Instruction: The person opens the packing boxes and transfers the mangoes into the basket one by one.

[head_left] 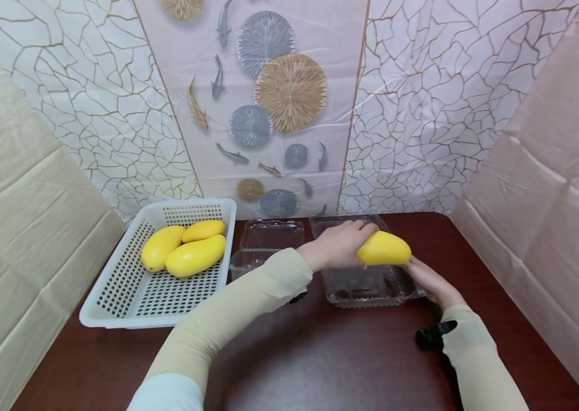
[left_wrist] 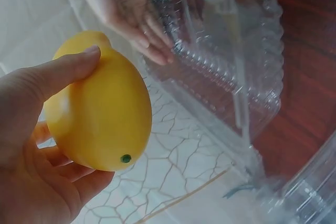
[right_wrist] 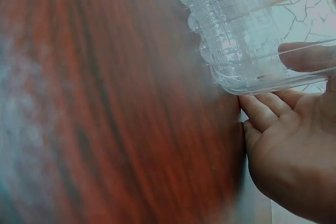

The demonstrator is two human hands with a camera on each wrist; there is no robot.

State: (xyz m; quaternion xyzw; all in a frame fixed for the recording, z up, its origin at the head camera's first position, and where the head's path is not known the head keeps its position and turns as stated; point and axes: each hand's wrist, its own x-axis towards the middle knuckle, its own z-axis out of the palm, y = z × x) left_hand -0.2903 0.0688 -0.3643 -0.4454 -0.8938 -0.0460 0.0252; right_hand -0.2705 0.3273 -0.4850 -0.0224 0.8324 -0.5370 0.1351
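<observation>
My left hand point(head_left: 343, 244) grips a yellow mango point(head_left: 384, 249) above a clear plastic clamshell container point(head_left: 361, 285). In the left wrist view the thumb lies across the mango point(left_wrist: 105, 108), whose green stem spot faces the camera, and the other fingers curl beneath it. My right hand point(head_left: 433, 282) is at the container's right side with fairly straight fingers. In the right wrist view its thumb point(right_wrist: 307, 56) overlaps the clear plastic wall point(right_wrist: 231, 51), while the other fingers lie by the lower edge; firm contact cannot be made out.
At the left stands a white perforated basket point(head_left: 109, 317) with three yellow mangoes point(head_left: 194, 257) in it. A second clear clamshell container point(head_left: 274, 234) sits between the basket and the first one, lid up. The dark red-brown table point(head_left: 320, 354) meets patterned cloth walls point(head_left: 413, 114) behind.
</observation>
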